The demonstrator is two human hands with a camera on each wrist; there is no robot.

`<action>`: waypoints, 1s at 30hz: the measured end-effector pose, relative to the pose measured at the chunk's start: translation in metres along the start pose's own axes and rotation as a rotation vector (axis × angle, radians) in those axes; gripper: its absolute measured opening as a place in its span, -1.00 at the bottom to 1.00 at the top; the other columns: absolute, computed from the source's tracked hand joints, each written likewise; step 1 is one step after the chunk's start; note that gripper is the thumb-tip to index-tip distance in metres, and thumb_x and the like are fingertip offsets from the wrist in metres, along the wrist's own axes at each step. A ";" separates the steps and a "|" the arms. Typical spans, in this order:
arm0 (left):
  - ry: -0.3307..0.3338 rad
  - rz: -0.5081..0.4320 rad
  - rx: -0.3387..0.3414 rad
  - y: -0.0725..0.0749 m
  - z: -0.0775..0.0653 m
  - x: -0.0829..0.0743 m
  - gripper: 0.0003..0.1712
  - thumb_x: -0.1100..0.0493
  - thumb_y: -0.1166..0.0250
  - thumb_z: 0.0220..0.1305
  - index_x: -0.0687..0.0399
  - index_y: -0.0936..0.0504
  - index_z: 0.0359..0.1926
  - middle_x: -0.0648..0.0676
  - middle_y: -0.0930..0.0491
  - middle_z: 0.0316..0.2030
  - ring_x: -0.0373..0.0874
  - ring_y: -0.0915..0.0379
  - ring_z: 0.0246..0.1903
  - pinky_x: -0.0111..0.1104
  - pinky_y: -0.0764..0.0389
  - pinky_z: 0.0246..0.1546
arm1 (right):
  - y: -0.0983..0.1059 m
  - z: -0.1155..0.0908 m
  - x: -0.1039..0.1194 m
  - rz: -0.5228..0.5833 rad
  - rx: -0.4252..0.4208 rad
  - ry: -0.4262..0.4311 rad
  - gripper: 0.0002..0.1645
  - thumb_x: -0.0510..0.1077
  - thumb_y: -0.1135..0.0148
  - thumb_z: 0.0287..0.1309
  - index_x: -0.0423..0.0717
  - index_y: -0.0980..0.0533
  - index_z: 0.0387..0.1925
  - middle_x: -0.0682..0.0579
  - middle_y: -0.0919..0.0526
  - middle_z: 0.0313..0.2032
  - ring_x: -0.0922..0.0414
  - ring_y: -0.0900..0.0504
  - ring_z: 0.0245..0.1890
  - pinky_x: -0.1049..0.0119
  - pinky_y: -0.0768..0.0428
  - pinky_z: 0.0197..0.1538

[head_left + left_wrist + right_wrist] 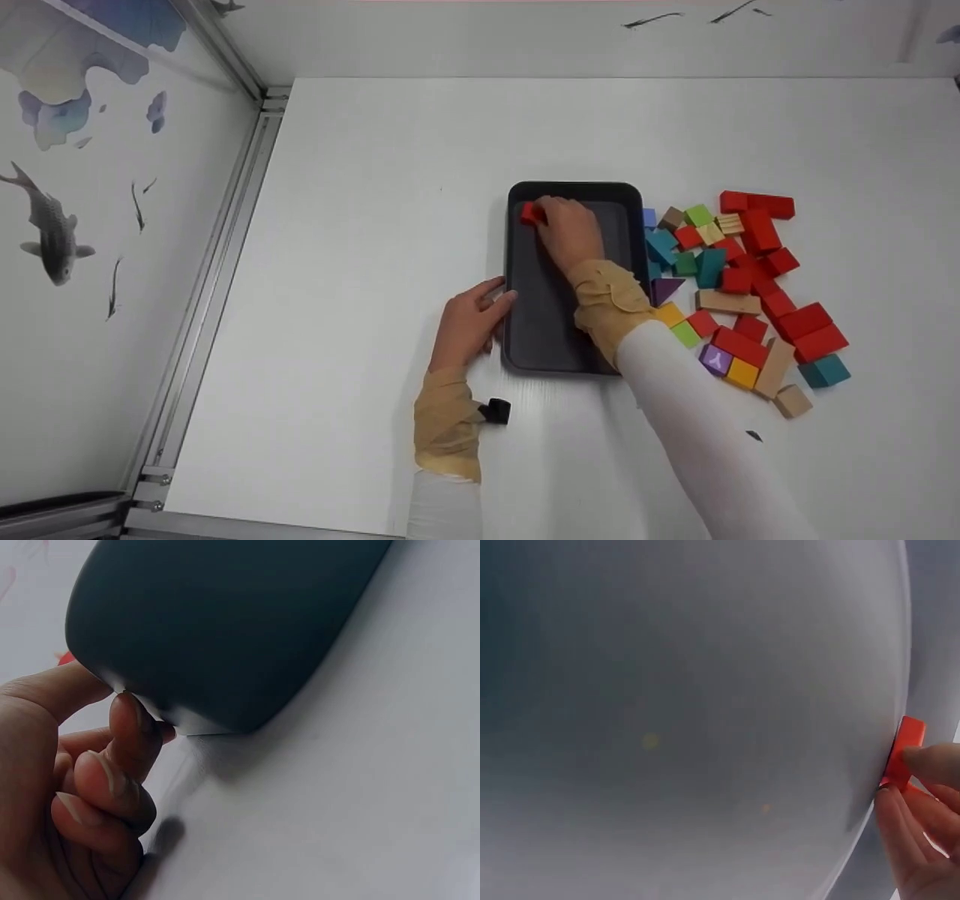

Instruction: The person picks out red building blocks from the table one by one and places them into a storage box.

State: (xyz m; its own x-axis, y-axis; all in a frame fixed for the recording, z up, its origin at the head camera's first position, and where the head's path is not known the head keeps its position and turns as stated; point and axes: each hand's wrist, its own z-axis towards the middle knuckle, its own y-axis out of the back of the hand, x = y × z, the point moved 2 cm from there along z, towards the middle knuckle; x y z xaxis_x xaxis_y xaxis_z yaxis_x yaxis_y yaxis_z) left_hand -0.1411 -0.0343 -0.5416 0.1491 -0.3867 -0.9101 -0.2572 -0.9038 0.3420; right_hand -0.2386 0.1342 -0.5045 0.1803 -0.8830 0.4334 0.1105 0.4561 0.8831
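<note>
A dark rectangular tray (559, 337) lies on the white table. At its left side, my left hand (463, 328) grips the rim; in the left wrist view, the thumb (71, 690) and a curled finger meet the edge of the tray (217, 622). My right hand (574, 234) reaches over the tray and pinches a red block (529, 214) in the far left corner. In the right wrist view, thumb and fingers hold the red block (906, 750) right by the tray wall.
Wooden blocks in many colours lie loosely to the right of the tray, among them a long red block (771, 206), a purple triangle (665, 289) and a teal block (825, 370). A small black object (496, 411) sits by the left wrist. A metal frame (217, 277) borders the table's left side.
</note>
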 end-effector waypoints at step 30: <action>-0.003 -0.017 0.021 0.000 0.001 0.000 -0.37 -0.31 -0.12 0.08 -0.21 -0.41 0.15 0.01 -0.50 -0.71 -0.09 -0.29 -0.87 -0.30 -0.41 -0.79 | 0.000 -0.003 0.015 -0.244 0.204 0.092 -0.55 -0.28 -0.06 0.02 -0.15 -0.44 0.03 -0.21 -0.39 -0.07 -0.10 -0.37 -0.13 0.03 -0.52 -0.21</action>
State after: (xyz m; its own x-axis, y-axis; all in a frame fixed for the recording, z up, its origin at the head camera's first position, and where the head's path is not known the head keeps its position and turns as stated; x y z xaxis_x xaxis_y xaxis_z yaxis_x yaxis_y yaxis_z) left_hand -0.1419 -0.0341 -0.5420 0.1511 -0.3705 -0.9165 -0.2742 -0.9064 0.3213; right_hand -0.2330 0.1208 -0.4985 0.2609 -0.9455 0.1946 -0.0345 0.1923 0.9807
